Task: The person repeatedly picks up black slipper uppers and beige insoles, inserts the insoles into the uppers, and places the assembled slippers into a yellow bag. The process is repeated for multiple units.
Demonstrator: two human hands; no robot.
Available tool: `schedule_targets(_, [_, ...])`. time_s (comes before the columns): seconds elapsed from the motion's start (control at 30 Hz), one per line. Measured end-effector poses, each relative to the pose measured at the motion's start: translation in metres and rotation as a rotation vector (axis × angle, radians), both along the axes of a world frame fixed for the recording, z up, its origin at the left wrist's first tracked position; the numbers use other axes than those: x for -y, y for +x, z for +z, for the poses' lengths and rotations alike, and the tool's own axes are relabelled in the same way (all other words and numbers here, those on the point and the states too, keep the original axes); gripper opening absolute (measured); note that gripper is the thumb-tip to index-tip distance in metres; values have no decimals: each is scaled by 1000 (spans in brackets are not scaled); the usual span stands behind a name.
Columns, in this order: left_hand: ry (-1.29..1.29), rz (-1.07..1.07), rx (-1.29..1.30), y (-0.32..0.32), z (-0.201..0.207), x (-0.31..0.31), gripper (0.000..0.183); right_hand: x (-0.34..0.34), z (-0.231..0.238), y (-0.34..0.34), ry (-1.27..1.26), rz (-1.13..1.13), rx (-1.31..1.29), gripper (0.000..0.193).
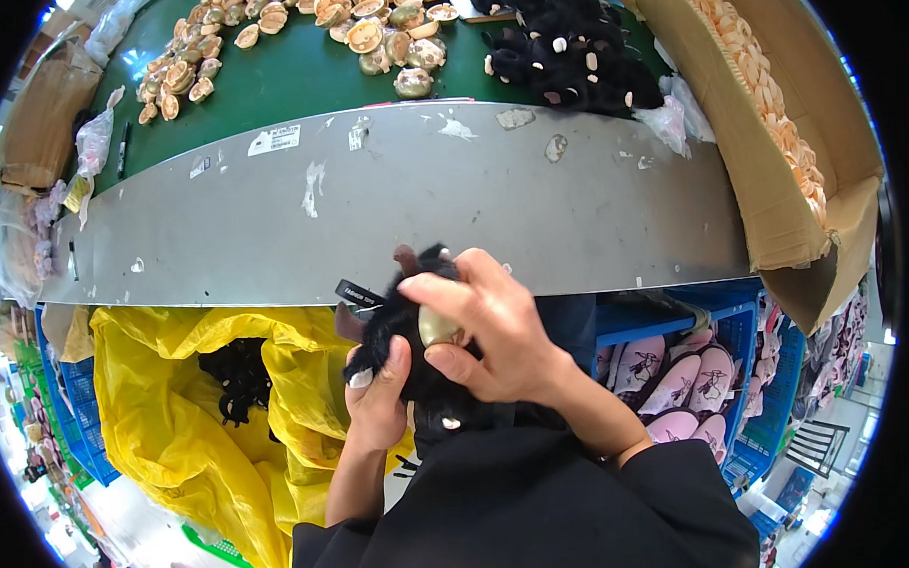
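Note:
Just in front of the grey metal edge of the bench I hold a black plush toy (384,332) with brown ears, pale paw tips and a black fabric tag (359,293). My left hand (381,392) grips it from the lower left, the thumb pressed on the fur. My right hand (491,333) pinches a shiny gold-green rounded shell (437,327) against the plush's right side, thumb below and fingers above. Whether the shell is fixed to the plush, I cannot tell.
Several similar shells (412,82) lie heaped on the green bench top, with black plush toys (577,54) piled to their right. A cardboard box (704,105) of pale pieces stands far right. At lower left a yellow bag (158,394) holds black plush; blue crates (753,374) hold pink printed pieces.

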State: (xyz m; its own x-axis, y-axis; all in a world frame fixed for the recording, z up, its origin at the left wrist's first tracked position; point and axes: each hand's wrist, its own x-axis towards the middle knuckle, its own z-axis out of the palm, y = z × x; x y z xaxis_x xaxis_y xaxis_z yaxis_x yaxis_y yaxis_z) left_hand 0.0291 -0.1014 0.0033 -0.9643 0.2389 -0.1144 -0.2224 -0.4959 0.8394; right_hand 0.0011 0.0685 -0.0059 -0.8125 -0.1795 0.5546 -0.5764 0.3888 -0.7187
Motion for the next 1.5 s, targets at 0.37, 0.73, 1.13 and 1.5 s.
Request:
schedule_targets(0.37, [-20,55,157,-5,11,-11,42,-7,9,8,-550,47,463,34])
schedule_targets(0.73, [300,-7,323,3,5,-18,62,-17,8,9,-719,216,657,32])
schedule_targets(1.13, [85,-246,151,-8,-15,13,39,-3,3,-7,-342,-50,207,26])
schedule_targets(1.5, [-215,-196,-226,-3,10,53,22,34,-4,-9,-117,-72,140,26])
